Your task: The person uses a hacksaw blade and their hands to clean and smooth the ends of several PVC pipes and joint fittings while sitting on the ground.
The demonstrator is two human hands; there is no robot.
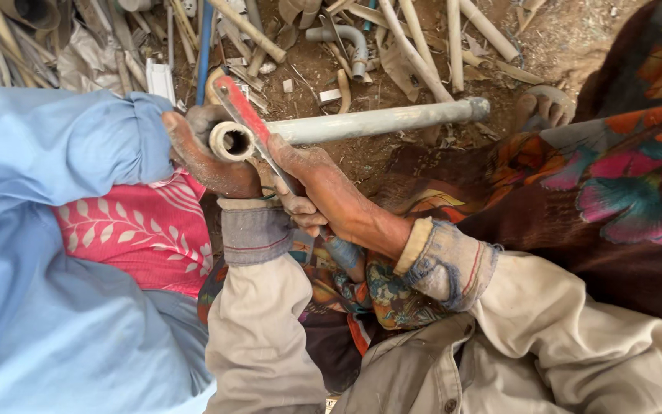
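A long grey plastic pipe runs from the centre out to the right, its open end facing me. My left hand curls around that open end from the left and below. My right hand sits just right of the end, fingers closed on the lower part of a flat red-handled tool. The tool slants up and left across the pipe's mouth. Both hands are dusty and nearly touch each other.
Scrap pipes, elbows and offcuts litter the dirt ground at the top. A light blue garment and pink leaf-patterned cloth fill the left. Dark floral fabric covers the right, with another person's sandalled foot by the pipe's far end.
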